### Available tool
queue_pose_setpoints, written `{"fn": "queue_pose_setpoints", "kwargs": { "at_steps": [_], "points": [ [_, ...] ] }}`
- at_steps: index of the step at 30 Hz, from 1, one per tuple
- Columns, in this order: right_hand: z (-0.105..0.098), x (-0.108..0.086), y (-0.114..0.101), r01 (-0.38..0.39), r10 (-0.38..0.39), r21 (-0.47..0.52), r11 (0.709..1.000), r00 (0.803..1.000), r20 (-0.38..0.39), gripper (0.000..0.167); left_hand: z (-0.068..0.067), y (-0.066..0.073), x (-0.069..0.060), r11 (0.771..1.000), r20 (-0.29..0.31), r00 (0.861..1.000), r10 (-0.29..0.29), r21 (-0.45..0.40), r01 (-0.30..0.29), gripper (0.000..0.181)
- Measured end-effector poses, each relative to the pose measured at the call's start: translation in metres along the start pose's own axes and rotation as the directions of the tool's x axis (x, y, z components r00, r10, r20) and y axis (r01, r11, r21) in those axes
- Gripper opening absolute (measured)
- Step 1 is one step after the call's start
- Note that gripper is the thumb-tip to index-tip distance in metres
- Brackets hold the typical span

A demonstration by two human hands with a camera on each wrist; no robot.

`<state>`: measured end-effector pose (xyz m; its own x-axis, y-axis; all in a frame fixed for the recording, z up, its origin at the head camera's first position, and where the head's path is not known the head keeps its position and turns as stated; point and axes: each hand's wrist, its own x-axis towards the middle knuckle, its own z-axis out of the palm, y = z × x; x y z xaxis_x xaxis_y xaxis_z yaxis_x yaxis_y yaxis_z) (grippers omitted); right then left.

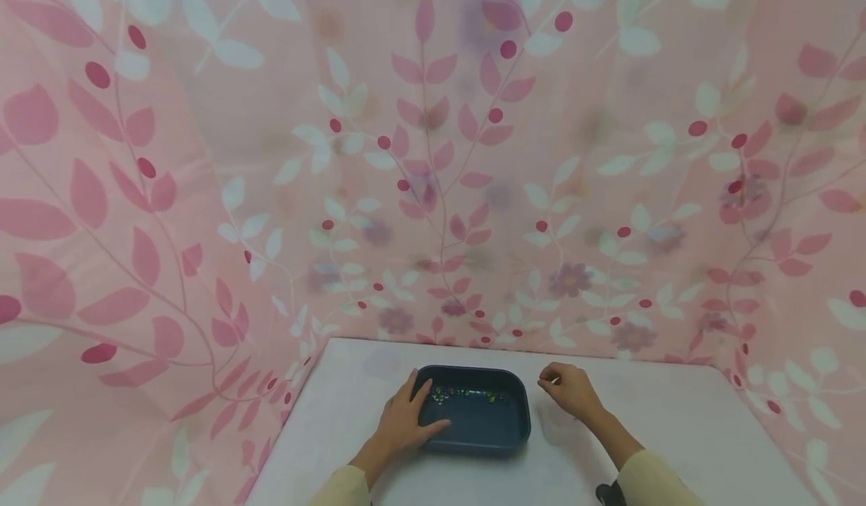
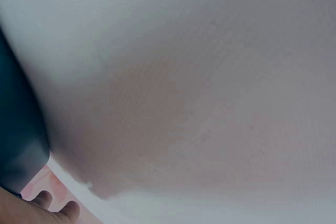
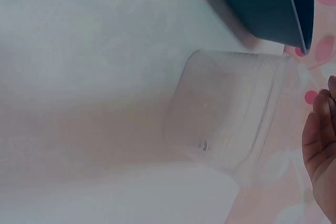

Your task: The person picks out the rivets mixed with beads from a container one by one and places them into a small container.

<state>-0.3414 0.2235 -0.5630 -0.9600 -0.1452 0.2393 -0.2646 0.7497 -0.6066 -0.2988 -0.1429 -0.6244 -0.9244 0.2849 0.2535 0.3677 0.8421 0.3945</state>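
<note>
Presently, beadlike bits (image 1: pixel 440 395) are lying in 1 blue tray (image 1: pixel 476 427), work seemingly unfinished, left hand (image 1: pixel 402 419) resting spread-fingered on its rim, right hand (image 1: pixel 570 389) hovering curl-fingered near 1 clear container (image 3: pixel 226 114), any hold unclear.

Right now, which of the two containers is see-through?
The clear container near the right hand; the dark blue tray, which the left hand touches, is opaque.
</note>
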Motion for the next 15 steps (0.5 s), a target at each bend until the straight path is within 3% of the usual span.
{"fn": "queue_pose_setpoints", "kwargs": {
  "at_steps": [5,15],
  "points": [
    [-0.007,-0.003,0.006,-0.004,0.004,0.000,1.000,1.000,0.003,0.005,-0.001,-0.001,0.000,1.000,-0.039,0.999,0.025,0.008,-0.024,0.091],
    [-0.020,-0.018,0.025,-0.080,0.080,0.030,0.996,0.997,0.005,0.004,0.006,-0.002,0.000,1.000,0.014,1.000,-0.023,-0.006,0.023,0.093]
  ]
}}
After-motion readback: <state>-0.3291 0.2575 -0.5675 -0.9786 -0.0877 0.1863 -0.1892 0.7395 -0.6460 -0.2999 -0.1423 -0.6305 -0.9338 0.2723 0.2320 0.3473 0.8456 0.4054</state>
